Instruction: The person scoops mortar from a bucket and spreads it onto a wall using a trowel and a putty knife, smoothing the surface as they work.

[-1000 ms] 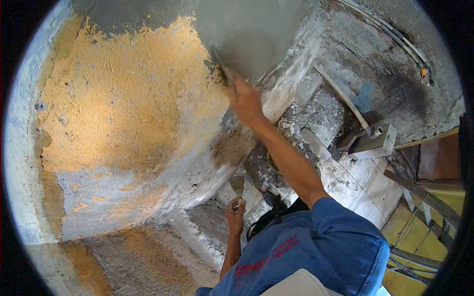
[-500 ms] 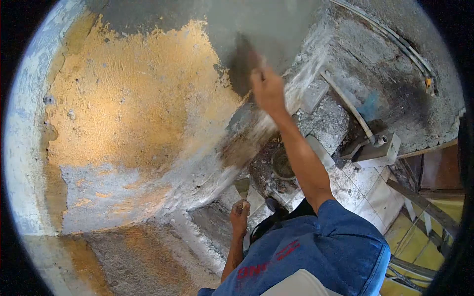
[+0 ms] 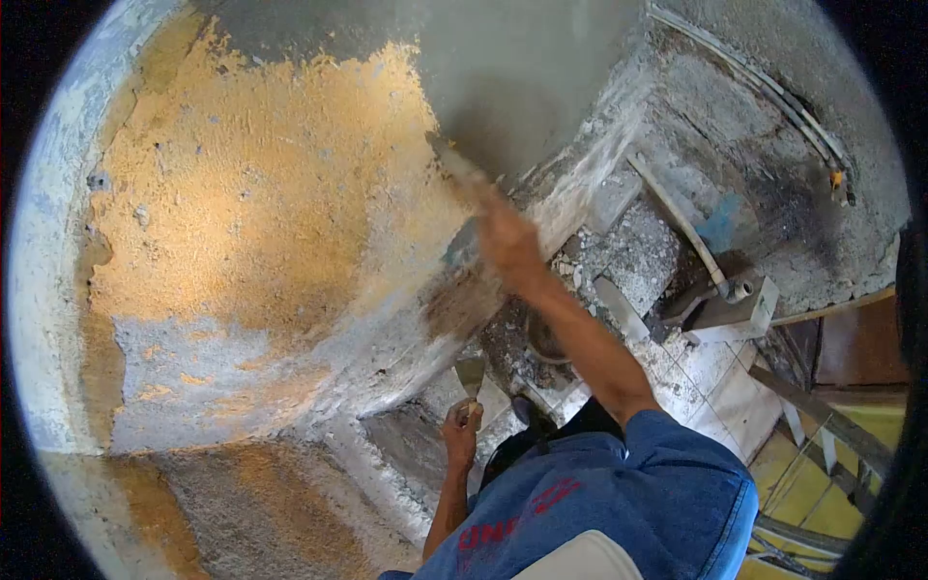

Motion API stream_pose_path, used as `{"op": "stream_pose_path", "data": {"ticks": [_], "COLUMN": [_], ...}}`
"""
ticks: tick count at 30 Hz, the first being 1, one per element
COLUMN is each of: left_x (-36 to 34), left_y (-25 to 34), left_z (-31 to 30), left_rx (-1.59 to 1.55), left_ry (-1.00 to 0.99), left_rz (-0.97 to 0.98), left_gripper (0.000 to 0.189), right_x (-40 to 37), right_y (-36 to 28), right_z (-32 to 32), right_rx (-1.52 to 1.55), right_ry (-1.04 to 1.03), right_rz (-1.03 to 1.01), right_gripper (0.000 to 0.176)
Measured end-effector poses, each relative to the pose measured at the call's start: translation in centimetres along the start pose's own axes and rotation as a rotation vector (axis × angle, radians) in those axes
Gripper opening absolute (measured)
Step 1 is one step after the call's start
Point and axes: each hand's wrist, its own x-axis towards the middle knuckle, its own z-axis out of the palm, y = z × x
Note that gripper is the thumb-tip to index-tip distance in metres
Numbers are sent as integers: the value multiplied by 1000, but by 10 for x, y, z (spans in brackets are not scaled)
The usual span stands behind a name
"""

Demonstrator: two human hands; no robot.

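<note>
A trowel (image 3: pixel 456 166) is held in the closed grip of the right hand (image 3: pixel 509 242) against the wall (image 3: pixel 261 222), at the edge of the grey plaster (image 3: pixel 522 77); a putty knife (image 3: pixel 471 375) (blade up) is gripped by the left hand (image 3: pixel 461 432) below.

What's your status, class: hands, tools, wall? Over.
Right hand gripping trowel, blade at edge of grey plaster. Left hand low, holding putty knife. Rough orange wall left of blade; nothing in the way.
</note>
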Motion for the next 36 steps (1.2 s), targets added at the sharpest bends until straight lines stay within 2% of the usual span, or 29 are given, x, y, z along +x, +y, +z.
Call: {"op": "stream_pose_path", "data": {"ticks": [1, 3, 4, 7, 9, 11, 12, 15, 17, 19, 21, 24, 25, 26, 27, 29, 30, 31, 32, 34, 36], "left_x": [-4, -4, -6, 0, -4, -13, -10, -15, -18, -18, -23, -22, -22, -20, -20, -16, -12, -14, -10, -3, -3], "left_y": [8, 14, 13, 0, -2, 20, -8, -5, -29, -40, -39, -38, -38, -39, -41, -20, 0, 10, -6, -3, 6], "left_z": [2, 5, 5, 16, 25, 44, 45, 74, 84, 94, 103, 108, 106, 104, 103, 106, 106, 105, 99, 89, 78], "left_rx": [-15, -34, -18, -9, 2, 93, 108, -2, 31, -64, -76, 24, 31, 25, 15, -22, 15, 53, 54, 68, 82], "left_ry": [12, 30, 31, 39, 48, 34, 45, 54, 110, 89, 125, 82, 77, 76, 72, 60, 41, 19, 12, -13, -29], "left_rz": [-15, -30, -41, -17, -11, -35, -26, -134, -164, -231, -298, -238, -222, -232, -246, -225, -217, -214, -176, -138, -118], "left_gripper": [37, 38, 38, 38, 38, 36, 35, 35, 34, 34, 34, 34, 34, 35, 35, 34, 35, 36, 34, 34, 34], "right_x": [14, 69, 100, 171, 196, 188, 180, 135, 91, 45, -10, -69, -85, -81, -74, -29, -10, 11, 30, 33, 26], "right_y": [13, 48, 66, 92, 101, 97, 101, 143, 161, 172, 177, 183, 182, 176, 174, 147, 136, 124, 116, 115, 80], "right_z": [-25, -60, -68, -74, -61, -38, -27, 9, 29, 43, 46, 35, 27, 17, 6, -36, -46, -49, -44, 10, 59], "right_rx": [-62, -151, -176, -221, -354, -283, -224, -362, -289, -220, -201, -201, -99, 1, -9, 211, 202, 241, 283, 53, 100], "right_ry": [-57, 38, 189, 210, 183, 198, 217, 143, 88, 43, -180, -205, -217, -228, -218, -82, -78, -44, -5, 116, -10], "right_rz": [84, 2, -160, -246, -511, -508, -524, -520, -483, -462, -376, -340, -148, 39, 34, 400, 397, 492, 584, 422, 544], "right_gripper": [52, 50, 50, 51, 51, 54, 58, 50, 50, 50, 50, 50, 48, 47, 47, 46, 46, 45, 45, 47, 51]}}
